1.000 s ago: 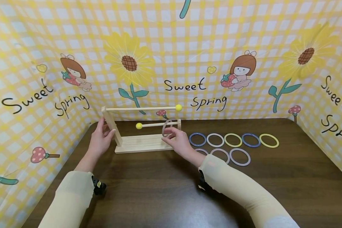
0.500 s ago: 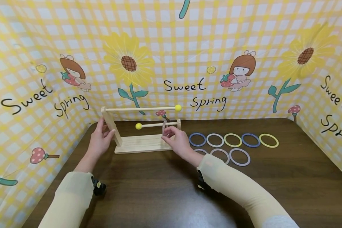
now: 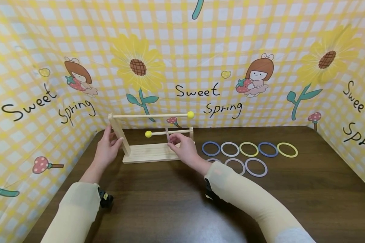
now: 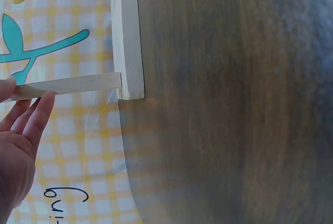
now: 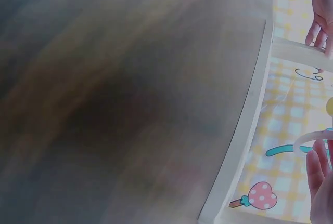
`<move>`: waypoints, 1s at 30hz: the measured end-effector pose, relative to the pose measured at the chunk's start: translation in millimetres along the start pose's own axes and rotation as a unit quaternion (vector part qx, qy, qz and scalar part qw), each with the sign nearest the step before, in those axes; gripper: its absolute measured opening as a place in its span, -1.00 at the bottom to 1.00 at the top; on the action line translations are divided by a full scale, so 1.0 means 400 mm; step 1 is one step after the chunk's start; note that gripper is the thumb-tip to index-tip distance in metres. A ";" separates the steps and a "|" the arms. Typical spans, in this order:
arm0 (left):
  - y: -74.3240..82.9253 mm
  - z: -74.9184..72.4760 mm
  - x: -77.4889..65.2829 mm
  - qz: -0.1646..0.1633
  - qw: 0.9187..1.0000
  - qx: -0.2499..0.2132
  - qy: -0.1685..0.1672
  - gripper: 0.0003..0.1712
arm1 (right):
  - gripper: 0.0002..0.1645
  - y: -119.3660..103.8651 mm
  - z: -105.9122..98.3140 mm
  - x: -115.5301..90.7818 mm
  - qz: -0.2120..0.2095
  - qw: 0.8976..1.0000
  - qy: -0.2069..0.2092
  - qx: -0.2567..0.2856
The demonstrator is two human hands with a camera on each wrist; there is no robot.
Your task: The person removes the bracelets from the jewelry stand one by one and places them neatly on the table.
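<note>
A wooden stand point(image 3: 150, 153) has a long base, a tall post point(image 3: 119, 135) at the left and a short one at the right. My left hand point(image 3: 107, 148) grips the tall post between thumb and fingers; the left wrist view shows this hand point(image 4: 21, 146) around the post point(image 4: 78, 84). My right hand point(image 3: 185, 148) pinches a pale ring point(image 3: 167, 135), held on edge at the lower rod point(image 3: 158, 133). The ring crosses that rod; whether it encircles it is hard to tell. In the right wrist view, fingertips touch the pale ring point(image 5: 307, 139).
A longer upper rod point(image 3: 152, 116) ends in a yellow ball point(image 3: 190, 115); another yellow ball point(image 3: 148, 134) tips the lower rod. Several blue, white, yellow and lilac rings lie in two rows on the brown table point(image 3: 170, 202), including a yellow ring point(image 3: 296, 151). A checked cloth point(image 3: 182, 40) stands behind.
My right hand has moved left along the lower rod with the pale ring, which has turned more edge-on to the head view. The left hand stays on the tall post.
</note>
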State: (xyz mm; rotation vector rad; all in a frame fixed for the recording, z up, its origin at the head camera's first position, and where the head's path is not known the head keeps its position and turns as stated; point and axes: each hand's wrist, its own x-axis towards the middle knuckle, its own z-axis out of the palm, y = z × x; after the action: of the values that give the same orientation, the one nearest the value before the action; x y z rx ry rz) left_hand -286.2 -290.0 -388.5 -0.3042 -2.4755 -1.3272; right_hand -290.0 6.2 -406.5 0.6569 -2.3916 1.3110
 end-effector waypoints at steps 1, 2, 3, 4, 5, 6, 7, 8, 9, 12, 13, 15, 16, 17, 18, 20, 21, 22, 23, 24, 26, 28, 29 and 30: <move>0.000 0.000 0.000 0.001 1.000 0.000 0.000 -0.19 | -0.84 -0.002 0.002 0.002 -0.002 1.000 0.001 0.001; 0.000 0.000 0.000 0.001 1.000 -0.001 0.000 -0.19 | -0.84 -0.004 0.004 0.004 -0.003 1.000 0.002 0.002; -0.001 0.000 0.001 0.001 1.000 -0.001 -0.001 -0.19 | -0.84 -0.006 0.007 0.007 -0.003 1.000 0.002 0.006; -0.001 0.000 0.001 0.001 1.000 0.000 -0.001 -0.19 | -0.84 -0.008 0.009 0.009 -0.004 1.000 0.003 0.009; -0.001 -0.001 0.001 0.001 1.000 0.000 -0.001 -0.18 | -0.85 -0.009 0.012 0.012 -0.004 1.000 0.003 0.013; -0.001 -0.001 0.001 0.001 1.000 0.001 -0.001 -0.18 | -0.85 -0.011 0.015 0.014 -0.002 1.000 0.002 0.017; -0.001 -0.001 0.001 0.000 1.000 0.002 -0.001 -0.19 | -0.84 -0.014 0.018 0.017 0.000 1.000 0.000 0.023; 0.000 -0.001 0.001 0.000 1.000 0.003 -0.001 -0.19 | -0.84 -0.018 0.020 0.020 0.002 1.000 -0.002 0.027; -0.001 -0.001 0.001 0.000 1.000 0.003 -0.001 -0.19 | -0.84 -0.022 0.022 0.022 0.004 0.999 -0.005 0.031; -0.002 -0.001 0.001 0.001 1.000 0.008 0.000 -0.19 | -0.84 -0.036 0.032 0.028 0.010 0.999 -0.018 0.037; -0.002 0.000 0.001 0.002 1.000 0.009 0.001 -0.20 | -0.84 -0.042 0.035 0.029 0.010 0.999 -0.022 0.039; -0.003 0.000 0.001 0.004 1.000 0.015 0.002 -0.20 | -0.83 -0.050 0.043 0.031 0.007 0.999 -0.027 0.041; -0.004 0.001 0.001 0.005 1.000 0.017 0.002 -0.20 | -0.83 -0.055 0.047 0.032 0.004 0.999 -0.029 0.044; -0.004 0.001 0.001 0.005 1.000 0.018 0.002 -0.21 | -0.82 -0.059 0.050 0.033 0.002 0.998 -0.031 0.048; -0.003 0.001 0.001 0.005 1.000 0.018 0.001 -0.21 | -0.82 -0.064 0.053 0.033 0.000 0.998 -0.032 0.050; -0.002 0.001 0.001 0.004 1.000 0.020 0.002 -0.21 | -0.81 -0.072 0.060 0.035 -0.007 0.998 -0.034 0.053; -0.001 0.001 0.001 0.003 1.000 0.019 0.002 -0.21 | -0.81 -0.076 0.063 0.035 -0.011 0.998 -0.035 0.053; 0.000 0.000 0.001 0.002 1.000 0.018 0.002 -0.21 | -0.80 -0.080 0.066 0.036 -0.015 0.998 -0.035 0.054; 0.001 0.000 0.001 0.001 1.000 0.017 0.002 -0.20 | -0.81 -0.084 0.069 0.037 -0.018 0.998 -0.036 0.052; 0.002 -0.001 0.001 0.001 1.000 0.017 0.002 -0.20 | -0.81 -0.087 0.073 0.038 -0.023 0.998 -0.036 0.051; 0.004 -0.001 0.001 -0.001 1.000 0.020 0.001 -0.20 | -0.81 -0.093 0.079 0.039 -0.029 0.997 -0.041 0.052; 0.004 -0.002 0.000 -0.002 1.000 0.023 0.000 -0.20 | -0.82 -0.098 0.083 0.039 -0.036 0.997 -0.046 0.052; 0.005 -0.002 0.000 -0.002 1.000 0.023 0.000 -0.20 | -0.83 -0.100 0.086 0.039 -0.038 0.997 -0.049 0.052; 0.005 -0.002 0.000 -0.003 1.000 0.024 -0.001 -0.20 | -0.83 -0.101 0.086 0.037 -0.040 0.997 -0.051 0.051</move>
State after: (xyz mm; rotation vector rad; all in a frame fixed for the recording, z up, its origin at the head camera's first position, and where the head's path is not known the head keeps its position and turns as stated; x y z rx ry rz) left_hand -285.4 -289.6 -386.6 -0.2881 -2.5069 -1.2680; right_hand -283.0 -45.7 -388.8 0.8576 -2.3632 1.4036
